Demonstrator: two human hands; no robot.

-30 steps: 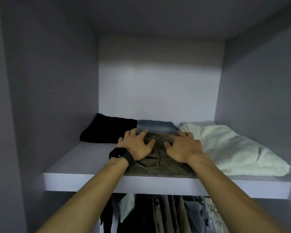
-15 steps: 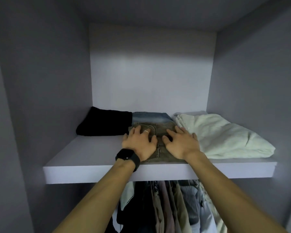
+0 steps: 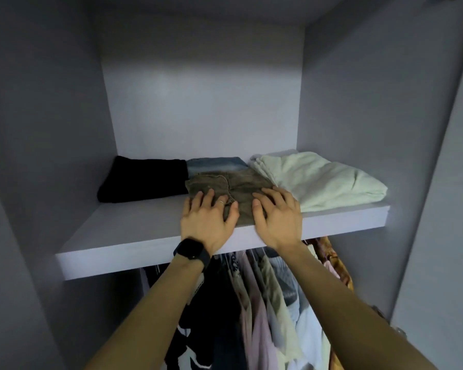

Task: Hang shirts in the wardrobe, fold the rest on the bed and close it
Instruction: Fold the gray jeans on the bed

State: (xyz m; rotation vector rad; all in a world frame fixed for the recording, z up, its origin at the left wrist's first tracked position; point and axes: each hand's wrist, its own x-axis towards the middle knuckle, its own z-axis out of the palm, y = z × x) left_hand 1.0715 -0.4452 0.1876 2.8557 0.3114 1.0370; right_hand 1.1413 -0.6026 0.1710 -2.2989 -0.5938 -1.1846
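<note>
The hands cover the near edge of the folded trousers (image 3: pixel 233 182), so the hem there cannot be seen. The jeans (image 3: pixel 215 164) at their 12 o'clock show only as a blue strip, and whether the trousers overlap them is hard to tell. Below, at 6 o'clock, the hanging clothes (image 3: pixel 265 303) are cut off by the shelf (image 3: pixel 112 236) and the forearms, and in the dim light they blur together. The trousers are olive-brown with a stitched seam down the middle. They lie flat on the shelf at its front edge, with a black stack (image 3: pixel 142 180) touching at 9 o'clock and a pale stack (image 3: pixel 318 180) at 3 o'clock. The left hand (image 3: pixel 207 222), with a ring (image 3: pixel 221 201) and a dark watch (image 3: pixel 191 252), and the right hand (image 3: pixel 277 220) rest palm-down on the trousers, fingers spread and straight, gripping nothing.
</note>
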